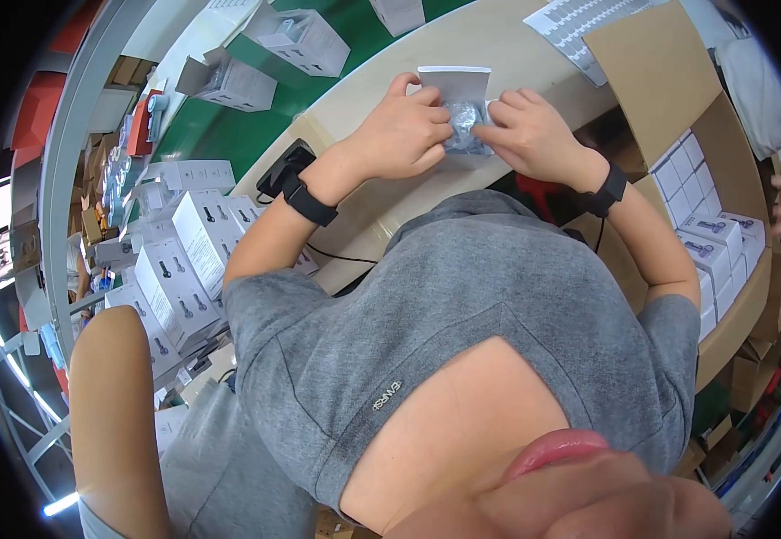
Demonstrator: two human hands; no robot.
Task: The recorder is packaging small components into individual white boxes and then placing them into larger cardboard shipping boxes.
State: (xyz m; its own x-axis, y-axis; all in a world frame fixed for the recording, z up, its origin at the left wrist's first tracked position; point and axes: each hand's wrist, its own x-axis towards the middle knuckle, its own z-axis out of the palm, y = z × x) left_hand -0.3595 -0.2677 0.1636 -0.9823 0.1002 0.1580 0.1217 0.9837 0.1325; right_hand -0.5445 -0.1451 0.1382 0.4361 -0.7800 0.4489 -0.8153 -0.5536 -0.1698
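Both hands clamped on bagged part: my left hand (pixel 405 133) and right hand (pixel 531 135) pinch clear pouch (pixel 465 126) over small white box (pixel 454 83). Risk: slick film slips, part drops onto table (pixel 381 193).

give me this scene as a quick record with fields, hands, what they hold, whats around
left hand: fingers pinch a small clear bag
right hand: fingers grip the same bag's other side
clear bag: holds a small grey part, sits over a white open box
surface: beige table
right side: cardboard carton packed with small white boxes
left side: stacked white boxes
wrists: black bands on both
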